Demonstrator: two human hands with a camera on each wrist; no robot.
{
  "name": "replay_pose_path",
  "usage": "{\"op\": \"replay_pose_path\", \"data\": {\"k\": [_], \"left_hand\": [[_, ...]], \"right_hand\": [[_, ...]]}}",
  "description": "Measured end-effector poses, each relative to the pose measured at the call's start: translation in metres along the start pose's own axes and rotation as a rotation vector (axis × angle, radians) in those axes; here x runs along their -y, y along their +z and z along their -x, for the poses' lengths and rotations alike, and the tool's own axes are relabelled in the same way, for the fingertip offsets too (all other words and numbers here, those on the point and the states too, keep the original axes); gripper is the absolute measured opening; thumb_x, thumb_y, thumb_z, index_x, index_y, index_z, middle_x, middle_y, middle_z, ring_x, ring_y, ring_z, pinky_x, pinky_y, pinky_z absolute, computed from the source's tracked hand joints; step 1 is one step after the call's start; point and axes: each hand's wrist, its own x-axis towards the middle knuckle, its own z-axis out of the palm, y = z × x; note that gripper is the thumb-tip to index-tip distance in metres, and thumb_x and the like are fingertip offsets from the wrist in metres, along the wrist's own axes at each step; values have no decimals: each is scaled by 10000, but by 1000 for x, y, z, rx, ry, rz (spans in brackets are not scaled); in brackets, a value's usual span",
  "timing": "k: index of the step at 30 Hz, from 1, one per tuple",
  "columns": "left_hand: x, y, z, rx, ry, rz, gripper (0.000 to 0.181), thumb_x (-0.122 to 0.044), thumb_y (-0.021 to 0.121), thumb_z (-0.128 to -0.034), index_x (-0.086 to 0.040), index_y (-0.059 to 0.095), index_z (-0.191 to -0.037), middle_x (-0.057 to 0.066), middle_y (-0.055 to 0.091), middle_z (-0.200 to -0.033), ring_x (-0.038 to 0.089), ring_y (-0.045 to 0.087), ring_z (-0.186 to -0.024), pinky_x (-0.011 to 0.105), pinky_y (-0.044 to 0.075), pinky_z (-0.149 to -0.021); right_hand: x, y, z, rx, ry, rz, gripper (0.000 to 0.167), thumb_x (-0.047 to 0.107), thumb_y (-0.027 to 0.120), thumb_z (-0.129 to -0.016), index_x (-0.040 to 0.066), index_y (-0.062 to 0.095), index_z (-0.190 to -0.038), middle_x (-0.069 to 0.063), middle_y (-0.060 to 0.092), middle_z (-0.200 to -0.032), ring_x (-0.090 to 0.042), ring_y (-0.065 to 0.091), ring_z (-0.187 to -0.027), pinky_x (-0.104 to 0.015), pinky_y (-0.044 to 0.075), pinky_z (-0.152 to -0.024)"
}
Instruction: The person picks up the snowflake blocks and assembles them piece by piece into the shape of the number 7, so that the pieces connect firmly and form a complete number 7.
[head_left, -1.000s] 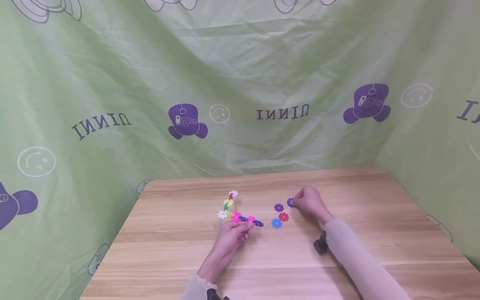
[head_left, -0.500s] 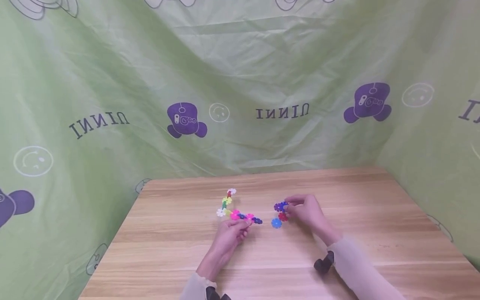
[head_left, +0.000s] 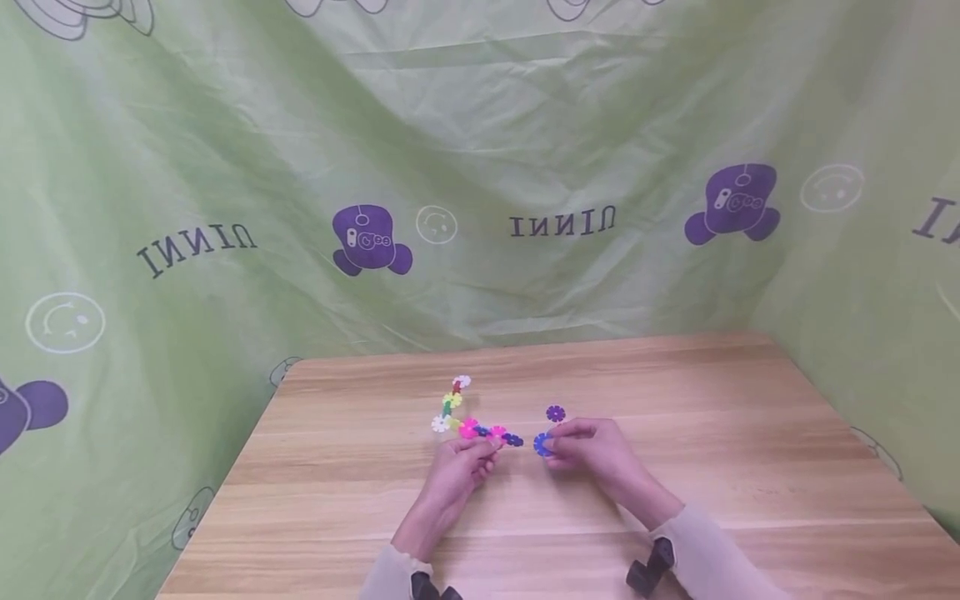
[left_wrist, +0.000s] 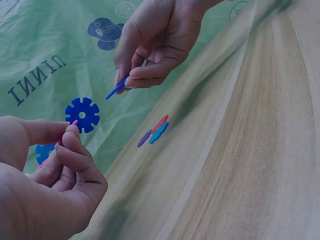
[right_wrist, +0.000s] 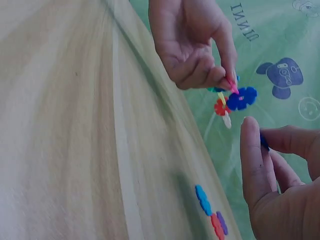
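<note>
My left hand (head_left: pixel 459 475) pinches a pink disc (head_left: pixel 498 433) in a chain of notched flower-shaped discs, held above the table. A dark blue disc (left_wrist: pixel 82 115) forms the chain's near end; a white one (head_left: pixel 462 381) is at the other. Between thumb and fingers my right hand (head_left: pixel 600 454) grips a separate blue disc (head_left: pixel 542 444), a short gap to the right of the chain's end. In the left wrist view that blue disc (left_wrist: pixel 116 88) is seen edge-on. The two discs do not touch.
On the wooden table (head_left: pixel 337 500) lie a purple disc (head_left: pixel 556 413), a red disc (right_wrist: pixel 217 226) and a light blue disc (right_wrist: pixel 203 200), close together beneath the right hand. A green patterned cloth (head_left: pixel 450 292) hangs behind the table.
My right hand has moved left and nearer, carrying the blue disc from the loose pieces toward the chain's end. The left hand and its chain have barely shifted.
</note>
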Motion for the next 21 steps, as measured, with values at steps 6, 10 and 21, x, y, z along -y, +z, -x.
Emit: {"op": "replay_pose_path", "data": {"k": [6, 10, 21], "left_hand": [[2, 0, -1, 1, 0, 10, 266, -155, 745, -957, 17, 738, -1160, 17, 735, -930, 79, 629, -814, 194, 566, -768], [3, 0, 0, 2, -4, 11, 271, -163, 750, -954, 12, 739, -1160, 20, 738, -932, 75, 628, -805, 191, 565, -762], [7, 3, 1, -18, 10, -35, 249, -152, 751, -949, 22, 750, -1128, 28, 740, -914, 78, 626, -784, 180, 557, -724]], "right_hand": [[-3, 7, 0, 39, 0, -62, 334, -17, 733, -910, -153, 662, -1206, -201, 794, -1031, -194, 800, -833, -340, 667, -835], [-3, 9, 0, 44, 6, -93, 329, -30, 717, -918, -166, 647, -1210, -185, 796, -1013, -187, 798, -827, -333, 666, -835], [-6, 16, 0, 46, 19, -124, 319, -42, 703, -920, -175, 639, -1202, -148, 788, -983, -203, 802, -842, -326, 663, -850]]}}
